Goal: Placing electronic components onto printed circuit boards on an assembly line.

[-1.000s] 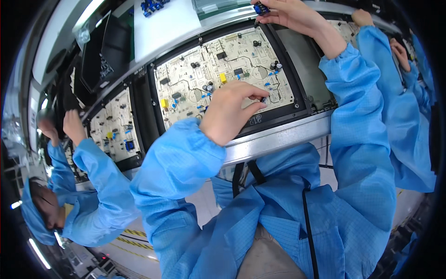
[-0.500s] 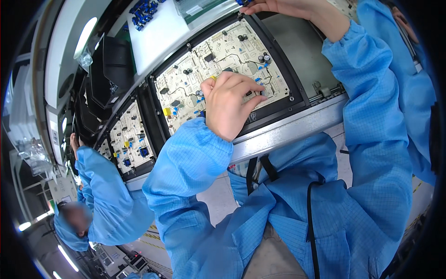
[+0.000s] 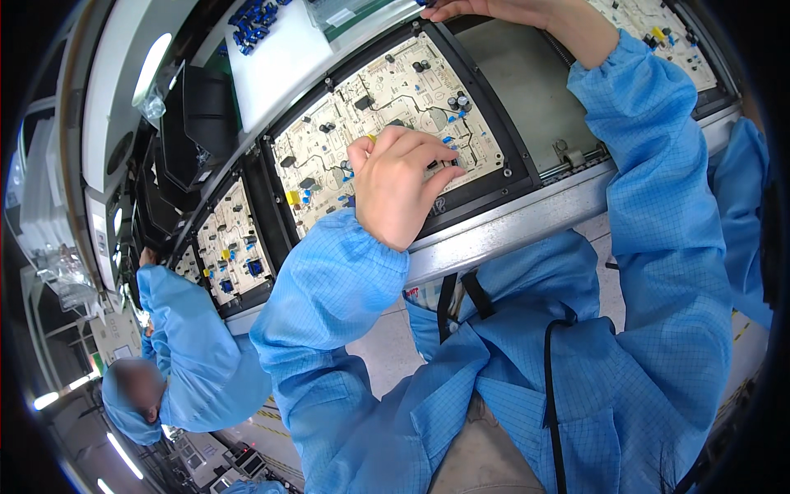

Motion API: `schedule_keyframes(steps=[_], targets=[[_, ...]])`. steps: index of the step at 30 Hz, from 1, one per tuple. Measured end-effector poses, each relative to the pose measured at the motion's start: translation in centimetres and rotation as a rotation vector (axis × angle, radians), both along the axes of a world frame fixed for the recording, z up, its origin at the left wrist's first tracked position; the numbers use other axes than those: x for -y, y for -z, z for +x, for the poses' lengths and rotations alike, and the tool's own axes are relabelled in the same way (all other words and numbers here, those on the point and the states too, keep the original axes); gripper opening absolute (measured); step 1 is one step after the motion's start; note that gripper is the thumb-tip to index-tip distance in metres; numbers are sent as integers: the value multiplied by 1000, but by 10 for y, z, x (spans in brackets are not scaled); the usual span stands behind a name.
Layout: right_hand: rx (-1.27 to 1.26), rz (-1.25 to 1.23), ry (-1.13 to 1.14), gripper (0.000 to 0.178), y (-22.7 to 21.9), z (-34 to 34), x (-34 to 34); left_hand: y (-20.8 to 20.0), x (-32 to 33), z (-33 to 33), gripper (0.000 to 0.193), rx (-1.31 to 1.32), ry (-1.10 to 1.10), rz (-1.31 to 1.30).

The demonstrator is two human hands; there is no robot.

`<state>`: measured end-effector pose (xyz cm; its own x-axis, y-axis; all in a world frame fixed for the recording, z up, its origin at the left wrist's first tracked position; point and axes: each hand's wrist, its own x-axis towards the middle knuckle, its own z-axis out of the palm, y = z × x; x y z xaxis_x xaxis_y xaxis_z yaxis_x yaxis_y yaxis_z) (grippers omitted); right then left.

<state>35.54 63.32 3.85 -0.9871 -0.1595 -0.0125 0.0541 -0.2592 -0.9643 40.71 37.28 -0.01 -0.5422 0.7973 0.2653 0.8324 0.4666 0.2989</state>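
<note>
Your left hand [image 3: 399, 188] has thumb and forefinger nearly meeting on a small dark component [image 3: 455, 163], low over the near right part of the circuit board [image 3: 391, 78]. Contact with the board: can't tell, fingers hide it. Part should be light and stiff; any legs underneath probably bend easily. Best hold is the body sides, square pinch, no load on legs.

Your right hand [image 3: 502, 8] is up past the board's far edge, dark blue part [image 3: 426, 3] at its fingertips. Cut off by the upper edge, so can't tell if those fingers are closed on it. Likely compact, denser than it looks; take it by the body.

Board looks thin, rigid, probably crack-prone if flexed. It sits in a black carrier frame [image 3: 483, 107]; handle by the frame. Keep knuckles off the round capacitors [image 3: 462, 103]; they look easy to tilt.
</note>
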Motion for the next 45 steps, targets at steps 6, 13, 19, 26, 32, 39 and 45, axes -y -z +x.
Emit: schedule_keyframes(steps=[6,13,19,26,32,39,45], targets=[[27,69,44,25,-1,1,3,-2,-6,9,14,-195,2,-42],[34,192,-28,17,-3,11,8,4,-6,13,16,-358,55,-15],[103,296,-42,18,-14,20,25,4,-6,9,12,-355,55,5],[-19,138,17,14,9,16,28,-2,-3,2,12,-324,117,-28],[-187,406,-129,38,4,28,33,-37,3,-12,13,-191,42,85],[-525,715,-80,33,6,34,42,-63,90,-181,19,-336,-560,601],[-658,839,8,28,-3,45,47,-24,201,-298,17,-179,-793,542]])
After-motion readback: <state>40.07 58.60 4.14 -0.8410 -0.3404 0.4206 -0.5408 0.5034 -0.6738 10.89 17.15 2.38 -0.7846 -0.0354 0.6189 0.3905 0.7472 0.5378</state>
